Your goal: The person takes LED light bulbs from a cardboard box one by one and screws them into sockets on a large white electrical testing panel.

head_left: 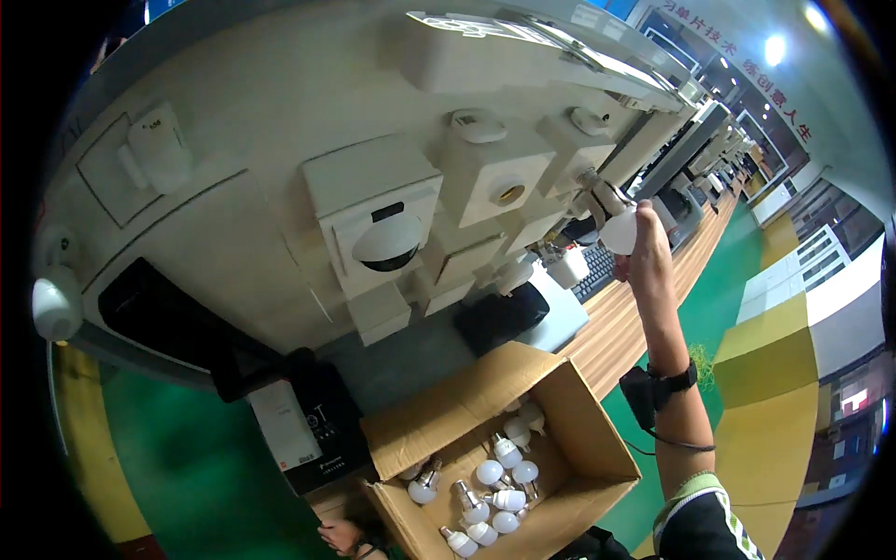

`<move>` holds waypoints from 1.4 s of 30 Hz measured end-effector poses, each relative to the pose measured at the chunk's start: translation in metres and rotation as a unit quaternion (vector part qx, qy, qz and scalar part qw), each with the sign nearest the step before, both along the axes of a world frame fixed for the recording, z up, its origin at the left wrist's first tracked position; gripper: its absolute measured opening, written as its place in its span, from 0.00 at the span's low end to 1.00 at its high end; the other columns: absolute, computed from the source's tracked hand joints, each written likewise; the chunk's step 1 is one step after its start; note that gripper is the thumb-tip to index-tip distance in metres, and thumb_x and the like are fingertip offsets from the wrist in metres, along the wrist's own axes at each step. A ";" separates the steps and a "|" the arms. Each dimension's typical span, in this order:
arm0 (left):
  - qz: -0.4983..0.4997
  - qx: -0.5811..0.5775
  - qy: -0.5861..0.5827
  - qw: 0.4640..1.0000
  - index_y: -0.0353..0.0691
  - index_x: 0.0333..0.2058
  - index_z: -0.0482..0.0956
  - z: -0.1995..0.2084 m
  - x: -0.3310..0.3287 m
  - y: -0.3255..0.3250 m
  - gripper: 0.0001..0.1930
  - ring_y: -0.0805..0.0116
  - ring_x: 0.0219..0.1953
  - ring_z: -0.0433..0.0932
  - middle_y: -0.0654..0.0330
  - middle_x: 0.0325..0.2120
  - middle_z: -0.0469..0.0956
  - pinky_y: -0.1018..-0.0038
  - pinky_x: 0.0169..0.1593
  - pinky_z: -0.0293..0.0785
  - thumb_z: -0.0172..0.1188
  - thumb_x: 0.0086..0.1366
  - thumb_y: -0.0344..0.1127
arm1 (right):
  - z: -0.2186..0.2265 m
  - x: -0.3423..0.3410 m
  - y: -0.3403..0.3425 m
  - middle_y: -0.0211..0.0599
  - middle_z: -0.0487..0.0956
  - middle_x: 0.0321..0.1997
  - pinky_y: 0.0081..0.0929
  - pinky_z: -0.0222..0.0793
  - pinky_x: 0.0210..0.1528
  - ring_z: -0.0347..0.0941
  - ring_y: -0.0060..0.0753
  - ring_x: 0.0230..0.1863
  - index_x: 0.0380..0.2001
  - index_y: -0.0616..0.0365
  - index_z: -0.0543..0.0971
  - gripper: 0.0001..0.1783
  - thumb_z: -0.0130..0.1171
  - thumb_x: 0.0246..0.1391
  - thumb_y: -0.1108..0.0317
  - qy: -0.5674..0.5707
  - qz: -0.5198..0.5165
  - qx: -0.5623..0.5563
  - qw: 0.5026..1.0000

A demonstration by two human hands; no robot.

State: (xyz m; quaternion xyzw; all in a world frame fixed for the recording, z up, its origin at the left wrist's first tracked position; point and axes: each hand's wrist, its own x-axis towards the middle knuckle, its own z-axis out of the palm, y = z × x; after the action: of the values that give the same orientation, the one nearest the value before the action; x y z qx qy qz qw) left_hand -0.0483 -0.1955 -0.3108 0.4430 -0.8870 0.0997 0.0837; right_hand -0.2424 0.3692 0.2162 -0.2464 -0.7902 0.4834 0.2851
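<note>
My right hand (644,247) reaches up and away at the right, its fingers closed round a white light bulb (618,233). The bulb's metal base points toward a fitting (588,177) by the white wall boxes; whether they touch is hard to tell. Below, an open cardboard box (579,411) stands tilted with several white light bulbs (507,453) inside, some with metal screw bases. At the lower edge, my left hand (342,535) shows partly beside the box's left side. Its fingers look curled, but their grip is hidden.
A pale panel (252,84) carries white boxes, a domed sensor (387,241) and other fittings. A black-and-white package (313,425) lies left of the cardboard box. Beyond are a keyboard (597,271) and a wooden desk edge (607,350), with green floor alongside.
</note>
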 end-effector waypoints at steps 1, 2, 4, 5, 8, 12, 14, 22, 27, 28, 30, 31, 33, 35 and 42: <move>-0.007 -0.002 0.001 1.000 0.43 0.41 0.80 -0.007 0.000 -0.004 0.20 0.54 0.37 0.79 0.57 0.35 0.81 0.61 0.42 0.74 0.42 0.72 0.50 | 0.004 -0.002 0.004 0.35 0.72 0.24 0.21 0.58 0.15 0.63 0.20 0.17 0.44 0.56 0.69 0.29 0.41 0.65 0.39 0.009 0.035 -0.057 0.998; -0.013 -0.005 0.003 1.000 0.43 0.41 0.80 -0.013 0.001 -0.009 0.20 0.54 0.37 0.79 0.57 0.35 0.81 0.61 0.42 0.74 0.42 0.72 0.50 | 0.007 -0.002 0.003 0.36 0.72 0.25 0.21 0.58 0.15 0.63 0.21 0.16 0.45 0.56 0.69 0.29 0.41 0.65 0.39 0.011 0.012 -0.068 0.998; -0.029 -0.008 0.005 1.000 0.43 0.41 0.80 -0.015 0.001 -0.005 0.21 0.54 0.37 0.79 0.57 0.35 0.81 0.61 0.42 0.74 0.42 0.72 0.50 | 0.014 -0.004 -0.006 0.37 0.72 0.25 0.21 0.58 0.15 0.63 0.21 0.16 0.46 0.56 0.68 0.29 0.42 0.64 0.38 0.016 -0.038 -0.088 0.995; -0.036 -0.010 0.007 0.999 0.43 0.41 0.80 -0.015 0.001 -0.004 0.21 0.54 0.37 0.80 0.57 0.35 0.81 0.61 0.42 0.74 0.42 0.72 0.50 | 0.018 -0.006 -0.013 0.37 0.71 0.25 0.19 0.59 0.14 0.62 0.21 0.15 0.49 0.55 0.64 0.30 0.44 0.64 0.37 0.030 -0.066 -0.065 0.995; -0.054 -0.014 0.015 0.998 0.43 0.41 0.80 -0.013 -0.004 0.002 0.21 0.54 0.37 0.80 0.57 0.35 0.81 0.61 0.42 0.74 0.42 0.72 0.50 | 0.017 0.000 -0.005 0.38 0.70 0.29 0.18 0.65 0.16 0.68 0.22 0.18 0.53 0.63 0.61 0.34 0.48 0.64 0.41 0.016 -0.017 0.024 0.999; -0.066 -0.027 0.019 0.997 0.43 0.41 0.80 -0.014 0.009 -0.009 0.21 0.54 0.37 0.80 0.57 0.35 0.81 0.61 0.41 0.74 0.42 0.72 0.50 | 0.008 0.006 -0.006 0.45 0.69 0.45 0.25 0.75 0.35 0.75 0.30 0.35 0.56 0.61 0.56 0.37 0.66 0.54 0.58 -0.012 0.018 0.163 0.986; -0.070 -0.035 0.020 0.997 0.43 0.41 0.80 -0.024 0.027 -0.025 0.21 0.54 0.37 0.80 0.57 0.35 0.81 0.61 0.41 0.74 0.42 0.72 0.50 | 0.003 0.008 -0.011 0.45 0.70 0.46 0.28 0.75 0.42 0.75 0.34 0.41 0.56 0.61 0.60 0.35 0.68 0.51 0.64 0.021 0.019 0.220 0.975; -0.067 -0.024 0.012 0.997 0.43 0.42 0.80 -0.044 0.041 -0.027 0.20 0.54 0.36 0.81 0.57 0.36 0.82 0.61 0.40 0.77 0.42 0.72 0.49 | 0.013 0.005 -0.020 0.55 0.79 0.37 0.38 0.75 0.40 0.79 0.50 0.38 0.50 0.65 0.69 0.29 0.59 0.58 0.49 -0.046 -0.086 0.289 0.952; -0.027 -0.001 0.006 1.000 0.44 0.43 0.79 -0.058 0.043 -0.035 0.21 0.53 0.37 0.81 0.57 0.37 0.82 0.61 0.41 0.77 0.41 0.72 0.50 | 0.003 0.001 -0.018 0.52 0.79 0.28 0.36 0.73 0.35 0.80 0.46 0.30 0.43 0.67 0.72 0.38 0.46 0.60 0.34 -0.090 -0.091 0.201 0.971; -0.020 0.004 0.005 1.000 0.44 0.43 0.79 -0.059 0.042 -0.035 0.21 0.53 0.38 0.81 0.57 0.37 0.82 0.61 0.41 0.77 0.41 0.72 0.50 | 0.007 0.000 -0.022 0.46 0.77 0.24 0.31 0.70 0.29 0.76 0.36 0.23 0.40 0.66 0.73 0.36 0.45 0.61 0.36 -0.030 -0.056 0.106 0.992; -0.003 0.011 0.002 1.000 0.44 0.43 0.79 -0.053 0.039 -0.030 0.21 0.53 0.38 0.81 0.57 0.37 0.82 0.61 0.42 0.77 0.41 0.72 0.50 | -0.001 -0.006 -0.019 0.40 0.76 0.22 0.26 0.66 0.24 0.70 0.26 0.18 0.35 0.63 0.74 0.32 0.44 0.63 0.39 0.022 -0.027 0.081 0.996; 0.002 0.014 -0.002 1.000 0.44 0.43 0.79 -0.039 0.033 -0.022 0.21 0.53 0.38 0.81 0.57 0.38 0.82 0.61 0.42 0.77 0.41 0.72 0.50 | -0.002 -0.006 -0.015 0.40 0.76 0.22 0.25 0.66 0.23 0.69 0.25 0.17 0.35 0.63 0.74 0.32 0.44 0.63 0.39 0.011 -0.031 0.081 0.996; -0.002 0.026 -0.013 1.000 0.44 0.43 0.79 0.009 0.007 0.009 0.21 0.53 0.39 0.81 0.57 0.38 0.82 0.61 0.42 0.76 0.41 0.72 0.50 | -0.002 0.001 -0.002 0.40 0.77 0.22 0.24 0.64 0.20 0.68 0.24 0.16 0.33 0.62 0.74 0.31 0.42 0.64 0.40 -0.015 -0.050 0.087 0.995; 0.015 0.033 -0.012 0.999 0.45 0.43 0.79 0.030 -0.001 0.017 0.21 0.53 0.39 0.81 0.57 0.39 0.82 0.61 0.43 0.76 0.41 0.72 0.51 | 0.009 0.000 -0.010 0.40 0.77 0.21 0.22 0.62 0.18 0.67 0.23 0.14 0.32 0.63 0.74 0.33 0.41 0.64 0.39 -0.022 -0.038 0.046 0.998; 0.065 0.062 -0.008 0.996 0.46 0.44 0.79 -0.009 -0.002 -0.002 0.21 0.53 0.41 0.81 0.58 0.40 0.81 0.60 0.44 0.76 0.41 0.72 0.51 | 0.025 -0.006 -0.011 0.44 0.78 0.21 0.20 0.55 0.12 0.60 0.21 0.09 0.34 0.61 0.73 0.36 0.38 0.63 0.34 -0.051 0.003 -0.210 0.976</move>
State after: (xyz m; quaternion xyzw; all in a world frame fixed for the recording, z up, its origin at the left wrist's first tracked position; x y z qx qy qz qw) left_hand -0.0505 -0.1978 -0.3194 0.5032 -0.8615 0.0535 0.0428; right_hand -0.2480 0.3582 0.2409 -0.3232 -0.6852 0.6261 0.1848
